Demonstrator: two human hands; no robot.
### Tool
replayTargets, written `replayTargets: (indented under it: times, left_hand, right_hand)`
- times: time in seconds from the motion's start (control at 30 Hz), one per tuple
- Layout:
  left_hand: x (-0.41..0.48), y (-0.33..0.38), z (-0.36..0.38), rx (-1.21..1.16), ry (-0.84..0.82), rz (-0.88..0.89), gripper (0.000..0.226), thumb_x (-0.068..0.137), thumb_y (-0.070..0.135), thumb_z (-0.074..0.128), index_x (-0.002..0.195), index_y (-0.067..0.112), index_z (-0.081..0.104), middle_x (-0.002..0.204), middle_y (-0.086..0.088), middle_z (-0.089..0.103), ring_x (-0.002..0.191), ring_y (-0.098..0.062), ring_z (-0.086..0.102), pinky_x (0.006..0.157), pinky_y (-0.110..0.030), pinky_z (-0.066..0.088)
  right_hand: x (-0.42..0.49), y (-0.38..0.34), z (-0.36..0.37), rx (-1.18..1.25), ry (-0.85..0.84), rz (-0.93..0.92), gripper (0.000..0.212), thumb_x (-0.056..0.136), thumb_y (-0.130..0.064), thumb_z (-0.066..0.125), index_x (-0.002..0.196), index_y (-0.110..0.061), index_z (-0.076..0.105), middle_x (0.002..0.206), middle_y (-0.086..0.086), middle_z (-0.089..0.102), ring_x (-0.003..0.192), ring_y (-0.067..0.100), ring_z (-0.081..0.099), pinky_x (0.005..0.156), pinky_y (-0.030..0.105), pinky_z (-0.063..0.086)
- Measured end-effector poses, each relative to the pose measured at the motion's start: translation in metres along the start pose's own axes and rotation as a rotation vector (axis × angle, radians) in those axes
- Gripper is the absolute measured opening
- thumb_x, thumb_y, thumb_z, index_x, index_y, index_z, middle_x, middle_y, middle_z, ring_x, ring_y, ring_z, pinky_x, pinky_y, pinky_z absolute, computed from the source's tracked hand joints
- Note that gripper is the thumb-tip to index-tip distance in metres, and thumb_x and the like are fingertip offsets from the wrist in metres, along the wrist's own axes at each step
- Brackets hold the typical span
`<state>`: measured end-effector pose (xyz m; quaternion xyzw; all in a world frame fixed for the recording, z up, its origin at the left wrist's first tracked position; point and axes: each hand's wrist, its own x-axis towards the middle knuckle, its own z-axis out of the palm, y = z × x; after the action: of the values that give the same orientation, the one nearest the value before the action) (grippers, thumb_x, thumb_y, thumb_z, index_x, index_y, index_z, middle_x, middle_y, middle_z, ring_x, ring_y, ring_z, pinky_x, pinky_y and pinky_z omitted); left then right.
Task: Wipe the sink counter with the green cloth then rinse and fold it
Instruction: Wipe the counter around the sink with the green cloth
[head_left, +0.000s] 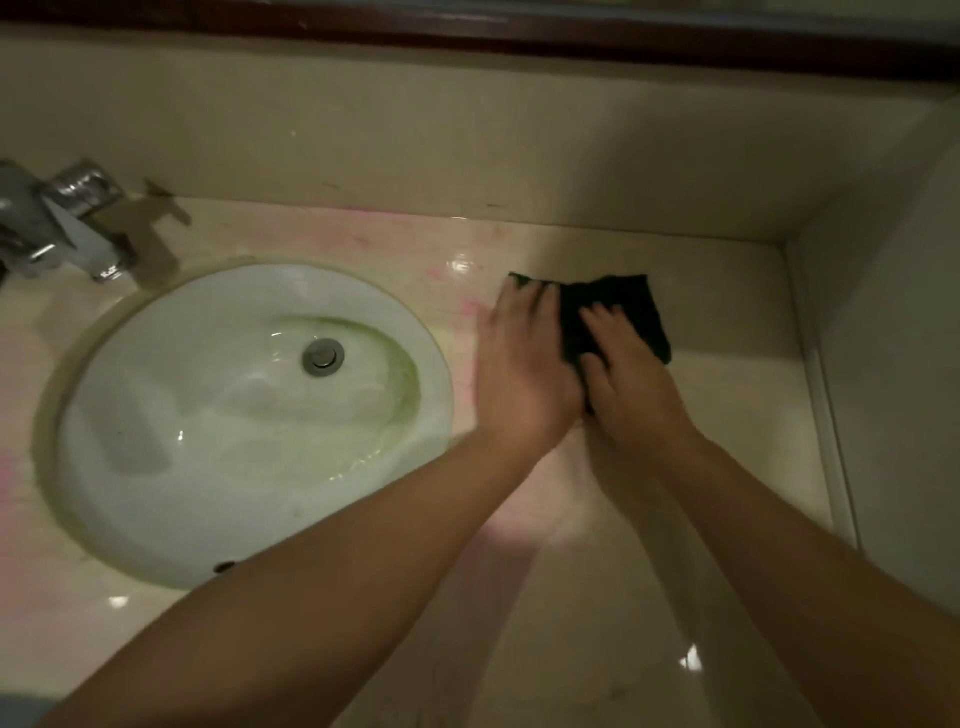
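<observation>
Your green cloth (628, 306) is flat on the counter (727, 467), right of the sink (156, 467), between the basin rim and the side wall (893, 364). It reads almost black here (dim frame, some blur at the hands). Both your hands are on it.

Left hand (524, 364): palm down over the cloth's left part, fingers straight and together, tips near its far-left corner. It is pressing, not gripping.

Right hand (636, 384): on the near-right part, just beside the left hand, the two touching at the thumb side. Its fingers (602, 314) look bent on the fabric, but blur hides whether they pinch it or only press, so I cannot tell the grip there. The far-right portion of the cloth is uncovered.

Rest: faucet (67, 223) at far left behind the basin, spout pointing toward the bowl. Drain (323, 356) sits in the bowl, with a greenish tint around it. Pink stains (457, 306) mark the counter between sink and cloth and run along the foot of the backsplash (467, 130).
</observation>
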<state>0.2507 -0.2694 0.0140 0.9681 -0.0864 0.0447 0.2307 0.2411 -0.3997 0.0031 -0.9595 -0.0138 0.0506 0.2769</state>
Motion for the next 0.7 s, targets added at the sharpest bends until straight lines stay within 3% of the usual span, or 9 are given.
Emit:
replayTargets:
  times: [0.07,0.17,0.27,0.4,0.53,0.7]
  left_hand:
    - [0.022,0.025,0.019,0.129,-0.199,-0.087,0.068,0.088,0.036,0.041,0.148,0.007,0.029,0.154,-0.016,0.031,0.146,-0.033,0.019,0.118,-0.049,0.017]
    - [0.044,0.024,0.049,0.246,-0.352,-0.092,0.076,0.095,0.054,0.026,0.155,0.010,0.010,0.162,-0.018,0.009,0.149,-0.035,0.004,0.119,-0.050,0.004]
    - [0.081,-0.014,0.046,0.331,-0.307,-0.141,0.078,0.094,0.058,0.022,0.156,0.014,0.003,0.163,-0.014,-0.001,0.150,-0.032,-0.005,0.120,-0.050,0.001]
    - [0.114,-0.075,0.024,0.433,-0.260,-0.179,0.078,0.093,0.060,0.015,0.156,0.014,0.003,0.163,-0.014,0.004,0.150,-0.031,-0.001,0.121,-0.048,0.004]
    - [0.108,-0.082,0.022,0.409,-0.260,-0.118,0.079,0.094,0.057,0.016,0.155,0.009,0.005,0.163,-0.017,0.004,0.150,-0.033,0.000,0.122,-0.046,0.004]
    - [0.062,-0.068,0.021,0.391,-0.226,-0.123,0.079,0.092,0.053,0.019,0.153,0.002,0.013,0.160,-0.023,0.011,0.149,-0.037,0.008,0.121,-0.047,0.009]
  right_hand:
    - [-0.007,0.018,-0.004,-0.081,0.120,0.059,0.053,0.093,-0.007,0.042,0.146,-0.004,0.038,0.153,0.015,0.037,0.145,0.033,0.024,0.117,0.036,0.019]
    - [-0.005,0.032,0.004,-0.133,0.081,0.145,0.055,0.097,-0.010,0.037,0.150,-0.001,0.025,0.158,0.019,0.024,0.147,0.034,0.016,0.120,0.039,0.014]
    - [-0.004,0.038,0.018,-0.240,0.146,0.123,0.060,0.095,-0.024,0.030,0.150,-0.001,0.024,0.157,0.020,0.027,0.146,0.033,0.020,0.120,0.042,0.019]
    - [0.000,0.039,0.023,-0.347,0.151,0.121,0.060,0.094,-0.026,0.026,0.149,-0.002,0.026,0.157,0.017,0.027,0.146,0.031,0.020,0.119,0.042,0.021]
    - [-0.001,0.037,0.021,-0.384,0.130,0.114,0.058,0.098,-0.026,0.030,0.152,-0.005,0.022,0.160,0.014,0.022,0.148,0.028,0.016,0.121,0.040,0.015]
    - [-0.001,0.038,0.020,-0.411,0.112,0.104,0.059,0.097,-0.027,0.029,0.151,-0.002,0.023,0.158,0.017,0.024,0.147,0.032,0.018,0.120,0.043,0.020]
